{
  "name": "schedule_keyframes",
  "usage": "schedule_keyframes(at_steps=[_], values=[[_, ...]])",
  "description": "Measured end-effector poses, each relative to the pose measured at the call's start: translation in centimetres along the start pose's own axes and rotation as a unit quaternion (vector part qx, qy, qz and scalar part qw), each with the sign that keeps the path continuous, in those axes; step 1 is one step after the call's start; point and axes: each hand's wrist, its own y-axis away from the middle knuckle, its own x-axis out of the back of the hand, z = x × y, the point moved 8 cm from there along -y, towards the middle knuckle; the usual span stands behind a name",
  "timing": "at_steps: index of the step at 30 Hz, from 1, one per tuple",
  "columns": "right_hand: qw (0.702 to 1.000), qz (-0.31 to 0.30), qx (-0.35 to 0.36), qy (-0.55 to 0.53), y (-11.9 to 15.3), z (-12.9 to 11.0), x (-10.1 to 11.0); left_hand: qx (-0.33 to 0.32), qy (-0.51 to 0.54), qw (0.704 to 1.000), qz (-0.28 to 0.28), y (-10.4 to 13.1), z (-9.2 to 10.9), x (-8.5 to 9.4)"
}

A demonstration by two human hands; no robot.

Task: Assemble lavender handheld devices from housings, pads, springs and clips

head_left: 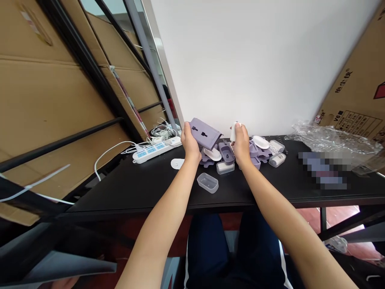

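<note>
My left hand (190, 143) grips a purple plastic case (205, 133) by its left end and holds it tilted above the black table (144, 188). My right hand (241, 143) is closed around a small white oval piece (234, 131), lifted just above a pile of purple and white plastic parts (255, 152). Between my hands sit a purple tray (226, 153) and a white lid (212, 154). A clear rectangular tub (207, 182) lies nearer to me, and a white oval lid (177, 163) rests by my left wrist.
A white power strip (153, 151) with tangled white cables lies at the table's back left. Crumpled clear plastic wrap (327, 138) and a cardboard box (357, 92) are at the right. Black shelving with cardboard stands on the left. A white wall is behind the table.
</note>
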Motion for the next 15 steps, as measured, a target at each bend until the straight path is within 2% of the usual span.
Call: schedule_keyframes(at_steps=[2, 5, 10, 15], values=[[1.000, -0.009, -0.010, 0.003, 0.0, 0.2, -0.2, 0.084, 0.056, 0.995, 0.021, -0.2, -1.4, 0.3], [0.997, -0.040, -0.045, -0.038, 0.2, 0.8, -1.2, 0.124, 0.090, 0.987, 0.043, -0.1, -2.0, 0.6], [0.990, -0.113, -0.065, -0.057, 1.1, 1.2, -3.5, 0.099, 0.072, 0.990, 0.070, -0.4, -1.5, 1.4], [0.988, -0.140, -0.063, -0.019, 1.4, 1.5, -4.1, 0.040, 0.062, 0.994, 0.080, -0.8, -0.8, 1.8]])
